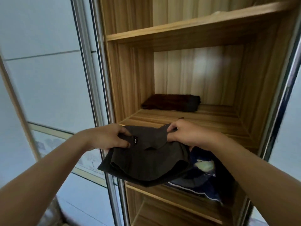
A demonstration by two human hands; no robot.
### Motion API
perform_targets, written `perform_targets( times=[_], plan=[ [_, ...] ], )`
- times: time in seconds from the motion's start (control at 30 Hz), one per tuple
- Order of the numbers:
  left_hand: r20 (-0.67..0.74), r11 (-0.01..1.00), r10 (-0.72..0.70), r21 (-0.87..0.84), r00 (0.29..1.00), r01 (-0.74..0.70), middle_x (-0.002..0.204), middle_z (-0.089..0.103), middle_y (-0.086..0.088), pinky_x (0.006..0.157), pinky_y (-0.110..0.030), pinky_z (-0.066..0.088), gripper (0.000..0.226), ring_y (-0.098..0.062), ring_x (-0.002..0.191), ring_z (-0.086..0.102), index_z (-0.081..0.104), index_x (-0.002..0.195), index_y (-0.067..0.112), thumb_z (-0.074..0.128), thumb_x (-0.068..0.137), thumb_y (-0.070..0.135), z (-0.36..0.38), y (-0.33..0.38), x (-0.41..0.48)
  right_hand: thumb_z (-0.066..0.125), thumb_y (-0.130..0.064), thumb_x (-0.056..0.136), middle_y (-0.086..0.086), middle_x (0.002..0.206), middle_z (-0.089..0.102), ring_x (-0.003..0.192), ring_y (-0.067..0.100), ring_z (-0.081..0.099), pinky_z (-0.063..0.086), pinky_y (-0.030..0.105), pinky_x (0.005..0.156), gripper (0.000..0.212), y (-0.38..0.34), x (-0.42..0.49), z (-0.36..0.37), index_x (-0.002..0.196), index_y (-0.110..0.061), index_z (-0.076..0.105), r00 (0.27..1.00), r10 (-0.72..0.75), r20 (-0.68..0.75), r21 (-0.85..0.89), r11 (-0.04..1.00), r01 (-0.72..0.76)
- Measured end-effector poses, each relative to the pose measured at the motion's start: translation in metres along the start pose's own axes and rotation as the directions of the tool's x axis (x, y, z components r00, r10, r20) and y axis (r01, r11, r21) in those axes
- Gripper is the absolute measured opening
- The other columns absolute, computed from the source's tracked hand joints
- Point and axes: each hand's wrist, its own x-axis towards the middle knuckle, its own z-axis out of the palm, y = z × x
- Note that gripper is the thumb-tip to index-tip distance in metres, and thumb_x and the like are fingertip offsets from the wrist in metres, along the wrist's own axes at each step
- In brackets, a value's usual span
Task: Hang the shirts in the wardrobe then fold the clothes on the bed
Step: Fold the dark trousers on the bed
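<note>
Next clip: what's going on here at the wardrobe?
A person grips a folded dark grey garment with the left hand and right hand at the front of an open wooden wardrobe shelf. A navy printed garment shows beneath it on the right. A folded dark brown garment lies at the back of the shelf.

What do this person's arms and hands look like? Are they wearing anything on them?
The left forearm and right forearm are bare, no sleeves in view. The left hand and right hand wear no gloves; no watch, ring or bracelet shows.
</note>
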Motion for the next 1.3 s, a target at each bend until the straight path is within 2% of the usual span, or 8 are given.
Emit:
perform_targets(
  times=[0.13,0.27,0.67,0.8,0.93,1.1,1.23,1.3],
  plan=[
    [0.068,0.997,0.039,-0.070,0.997,-0.035,0.109,0.073,-0.006,0.077,-0.042,0.063,0.031,-0.020,0.091,0.075,0.067,0.120,0.027,0.073,0.090,0.023,0.000,0.028,0.039,0.069,-0.029,0.080,0.002,0.087,0.070,0.075,0.015,0.065,0.045,0.022,0.041,0.007,0.017,0.000,-0.034,0.085,-0.024,0.070,0.995,0.054,-0.084,0.042,0.998,-0.051],
    [0.081,0.990,0.060,-0.133,0.995,-0.049,0.114,0.071,-0.005,0.066,-0.030,0.060,0.036,-0.016,0.092,0.074,0.063,0.126,0.026,0.072,0.091,0.020,-0.004,0.044,0.088,0.071,-0.028,0.078,0.005,0.086,0.070,0.072,0.017,0.067,0.044,0.023,0.043,0.018,0.034,0.023,-0.058,0.094,-0.019,0.072,0.976,0.095,-0.195,0.078,0.994,-0.081],
    [0.032,1.000,-0.013,-0.018,0.999,0.013,0.122,0.055,0.003,0.071,-0.014,0.052,0.054,-0.010,0.099,0.059,0.049,0.145,0.019,0.067,0.094,0.014,-0.024,0.014,0.233,0.072,-0.016,0.088,0.007,0.143,0.051,0.126,0.024,0.052,0.045,0.029,0.099,0.060,0.097,0.162,-0.028,0.145,-0.014,0.050,0.939,0.254,-0.230,0.253,0.948,-0.195],
    [-0.015,0.971,-0.056,0.231,0.998,0.058,0.155,0.038,-0.008,0.113,-0.032,0.035,0.058,-0.025,0.138,0.042,0.043,0.151,0.017,0.064,0.096,0.018,-0.032,-0.002,0.262,0.065,-0.036,0.092,0.006,0.148,0.048,0.129,0.026,0.051,0.046,0.034,0.104,0.063,0.097,0.196,-0.018,0.148,-0.016,0.046,0.954,0.242,-0.178,0.125,0.967,-0.222],
    [-0.056,0.913,-0.100,0.392,0.993,0.115,0.153,0.043,-0.012,0.114,-0.035,0.036,0.052,-0.028,0.137,0.044,0.044,0.150,0.014,0.057,0.099,0.017,-0.041,-0.011,0.282,0.057,-0.045,0.091,0.008,0.142,0.049,0.118,0.027,0.055,0.051,0.036,0.093,0.057,0.087,0.225,-0.005,0.141,-0.019,0.051,0.960,0.213,-0.183,0.014,0.977,-0.214],
    [-0.173,0.641,-0.175,0.728,0.969,0.246,0.152,0.035,-0.018,0.110,-0.040,0.041,0.048,-0.033,0.136,0.043,0.040,0.150,0.012,0.052,0.103,0.021,-0.042,-0.009,0.297,0.050,-0.053,0.093,0.014,0.152,0.038,0.132,0.035,0.044,0.043,0.044,0.108,0.065,0.069,0.254,0.009,0.149,-0.020,0.040,0.958,0.206,-0.201,-0.160,0.958,-0.240],
    [-0.147,0.710,-0.138,0.675,0.979,0.202,0.143,0.047,-0.013,0.105,-0.036,0.046,0.040,-0.028,0.125,0.053,0.050,0.143,0.012,0.047,0.105,0.023,-0.042,0.004,0.300,0.052,-0.062,0.089,0.011,0.150,0.042,0.128,0.031,0.048,0.046,0.038,0.096,0.068,0.077,0.247,-0.011,0.147,-0.028,0.044,0.958,0.214,-0.192,-0.261,0.929,-0.260],
    [-0.141,0.818,-0.070,0.558,0.988,0.138,0.151,0.039,-0.012,0.111,-0.040,0.040,0.052,-0.029,0.134,0.045,0.039,0.152,0.019,0.045,0.105,0.039,-0.040,0.006,0.304,0.049,-0.068,0.088,0.013,0.159,0.019,0.140,0.038,0.026,0.037,0.048,0.107,0.072,0.084,0.243,-0.020,0.151,-0.035,0.037,0.919,0.190,-0.347,-0.415,0.847,-0.332]
  ],
)
